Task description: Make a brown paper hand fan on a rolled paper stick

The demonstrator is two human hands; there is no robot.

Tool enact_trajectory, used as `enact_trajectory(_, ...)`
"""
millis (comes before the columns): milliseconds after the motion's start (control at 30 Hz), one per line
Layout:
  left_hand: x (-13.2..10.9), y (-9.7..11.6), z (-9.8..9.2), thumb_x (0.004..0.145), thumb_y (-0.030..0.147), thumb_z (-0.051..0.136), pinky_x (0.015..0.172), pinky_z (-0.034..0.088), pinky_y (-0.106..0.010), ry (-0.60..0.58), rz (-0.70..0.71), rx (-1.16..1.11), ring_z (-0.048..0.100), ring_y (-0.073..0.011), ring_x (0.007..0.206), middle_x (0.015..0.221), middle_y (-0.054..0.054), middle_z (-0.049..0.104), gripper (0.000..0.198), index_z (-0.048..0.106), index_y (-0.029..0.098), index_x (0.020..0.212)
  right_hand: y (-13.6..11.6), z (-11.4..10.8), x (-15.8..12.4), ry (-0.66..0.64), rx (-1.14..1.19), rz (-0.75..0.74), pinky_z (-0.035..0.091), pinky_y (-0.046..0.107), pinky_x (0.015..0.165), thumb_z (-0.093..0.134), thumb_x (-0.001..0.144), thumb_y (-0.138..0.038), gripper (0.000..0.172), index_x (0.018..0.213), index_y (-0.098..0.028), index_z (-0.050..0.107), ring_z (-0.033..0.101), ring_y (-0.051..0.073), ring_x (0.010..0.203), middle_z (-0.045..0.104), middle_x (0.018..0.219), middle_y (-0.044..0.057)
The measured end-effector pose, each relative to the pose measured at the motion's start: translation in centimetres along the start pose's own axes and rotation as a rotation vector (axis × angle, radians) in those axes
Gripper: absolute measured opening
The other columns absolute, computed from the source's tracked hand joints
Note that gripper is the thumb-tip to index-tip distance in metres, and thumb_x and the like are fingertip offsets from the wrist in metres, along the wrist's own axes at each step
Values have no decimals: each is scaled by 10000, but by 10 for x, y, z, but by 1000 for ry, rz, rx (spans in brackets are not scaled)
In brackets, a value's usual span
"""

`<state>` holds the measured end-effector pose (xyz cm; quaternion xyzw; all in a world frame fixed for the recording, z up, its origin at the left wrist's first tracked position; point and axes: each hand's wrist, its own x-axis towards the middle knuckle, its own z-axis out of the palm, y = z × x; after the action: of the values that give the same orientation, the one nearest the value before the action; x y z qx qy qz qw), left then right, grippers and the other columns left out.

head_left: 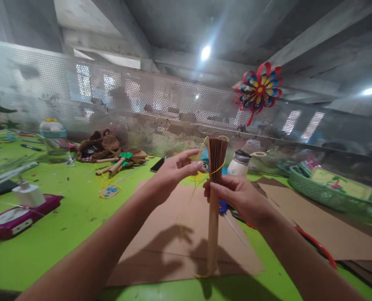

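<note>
Below the pleats (217,155), the safest hold, our right hand (240,197) grips a likely light, stiff tube (213,230); whether our left hand (172,171) beside them pinches string (219,169), we can't tell.

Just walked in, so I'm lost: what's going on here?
A person's right hand grips a tan tube roughly upright, with pleated brown paper at its top. Yellow string loops around the paper. The left hand is beside it, near the string; whether it pinches it is unclear. A brown sheet lies beneath on the green table.
</note>
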<state>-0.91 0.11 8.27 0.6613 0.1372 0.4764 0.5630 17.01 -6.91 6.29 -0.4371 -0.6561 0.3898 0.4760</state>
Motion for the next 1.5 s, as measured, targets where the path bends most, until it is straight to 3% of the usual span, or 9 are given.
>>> enact_trajectory(133, 0, 1, 10, 767, 239, 648, 657, 454, -280, 10, -20, 101, 587, -145, 624, 683, -47, 666, 199, 657, 126, 930, 1, 1, 1, 98, -69, -36, 399, 256, 516, 613, 819, -405, 270, 767, -145, 667, 491, 110, 568, 597, 672, 19)
enact_trajectory(367, -14, -15, 2, 821, 284, 567, 586, 450, -290, 173, -23, 427, 560, -148, 562, 600, 5, 582, 299, 546, 134, 1079, 14, 1, 7, 312, -141, -128, 407, 269, 537, 648, 785, -401, 259, 794, -143, 650, 494, 125, 590, 564, 656, 1)
enact_trajectory(567, -27, -12, -5, 815, 180, 574, 809, 454, -368, 523, 576, 898, 546, -199, 922, 988, -69, 566, 185, 611, 190, 997, 17, 11, 10, 376, -126, -207, 385, 247, 474, 670, 763, -378, 224, 699, -171, 611, 446, 106, 524, 511, 600, -27)
enact_trajectory(633, -32, -10, 3, 830, 170, 566, 776, 461, -348, 481, 635, 891, 543, -184, 878, 926, -52, 569, 122, 618, 194, 938, 19, 17, 12, 421, -150, -222, 379, 246, 468, 684, 748, -362, 209, 704, -175, 603, 445, 108, 519, 513, 595, -29)
enact_trajectory(800, -27, -22, 19, 833, 243, 595, 734, 458, -366, 320, 495, 922, 522, -212, 893, 947, -80, 572, 191, 588, 171, 1010, 27, 28, 14, 494, -338, -329, 391, 257, 525, 643, 783, -293, 156, 700, -173, 589, 486, 126, 566, 546, 628, -12)
enact_trajectory(967, -25, -30, 22, 871, 188, 507, 737, 411, -380, 294, 517, 1061, 479, -211, 823, 794, -60, 529, 170, 566, 166, 714, 32, 35, 13, 498, -461, -371, 389, 261, 545, 618, 788, -252, 108, 723, -166, 602, 519, 138, 575, 576, 643, 5)
enact_trajectory(1233, -25, 26, 30, 890, 258, 494, 545, 394, -255, 266, 364, 557, 501, -110, 557, 613, 3, 576, 238, 595, 181, 689, 48, 41, 14, 518, -589, -311, 338, 240, 510, 653, 768, -277, 180, 655, -183, 550, 461, 119, 526, 524, 578, -30)
enact_trajectory(1400, 7, 57, 17, 842, 280, 554, 541, 440, -221, 306, 310, 192, 594, -124, 649, 686, -28, 637, 233, 628, 169, 651, 47, 47, 10, 531, -598, -289, 334, 242, 511, 660, 772, -290, 184, 663, -180, 561, 454, 121, 534, 526, 582, -27)
enact_trajectory(1500, 4, 69, 15, 833, 277, 566, 540, 453, -209, 283, 317, 104, 616, -130, 671, 702, -35, 650, 212, 631, 173, 660, 41, 46, 10, 530, -514, -245, 343, 241, 499, 659, 768, -301, 198, 646, -173, 569, 456, 118, 519, 527, 564, -25)
